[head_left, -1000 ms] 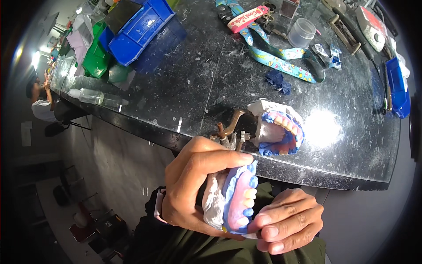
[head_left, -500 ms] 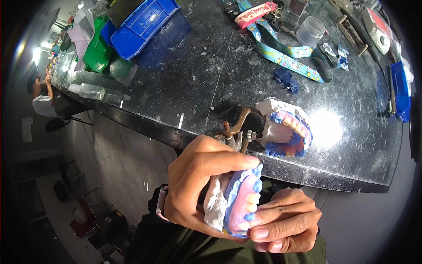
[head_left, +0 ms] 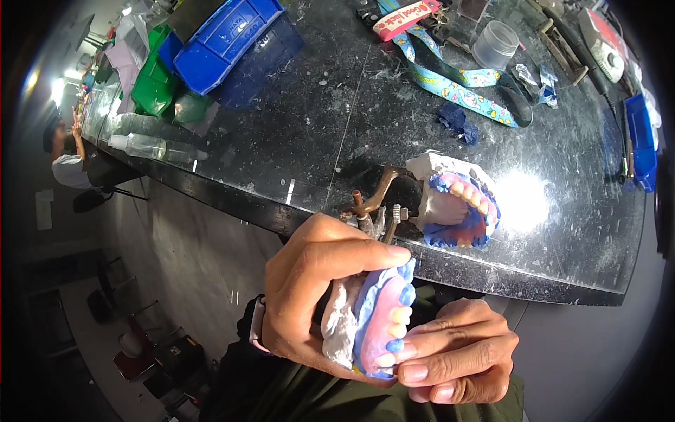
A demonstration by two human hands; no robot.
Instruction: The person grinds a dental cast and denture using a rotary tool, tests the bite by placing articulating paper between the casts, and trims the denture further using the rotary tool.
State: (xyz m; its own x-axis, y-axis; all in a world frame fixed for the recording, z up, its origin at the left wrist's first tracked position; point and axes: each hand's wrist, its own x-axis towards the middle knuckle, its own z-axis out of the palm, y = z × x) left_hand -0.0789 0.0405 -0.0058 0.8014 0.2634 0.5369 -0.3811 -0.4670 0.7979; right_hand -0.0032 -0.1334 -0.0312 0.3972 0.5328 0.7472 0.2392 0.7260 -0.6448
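Observation:
My left hand (head_left: 302, 295) is wrapped around a plaster dental cast (head_left: 343, 316), held on its side just off the bench's front edge. On the cast lies a pink wax denture base (head_left: 377, 320) with a blue border, cream teeth and several blue ones. My right hand (head_left: 460, 352) is closed, its fingertips against the lower teeth. A thin dark tip shows beside those fingertips; the rest of it is hidden. Beyond my hands, a second plaster cast (head_left: 439, 204) with pink and blue wax and teeth rests on the bench, attached to a brass-coloured articulator (head_left: 380, 200).
On the dark bench (head_left: 281, 141) lie a patterned lanyard (head_left: 450, 81), a clear jar (head_left: 495, 44) and a crumpled blue scrap (head_left: 457, 123). Blue bins (head_left: 228, 42) and a clear bottle (head_left: 151, 146) are at left. A handpiece unit (head_left: 603, 53) stands at right. Another person (head_left: 69, 165) sits far left.
The held cast and both hands have shifted very slightly, the cast a little to the left and up. A thin dark tip now shows by my right fingertips.

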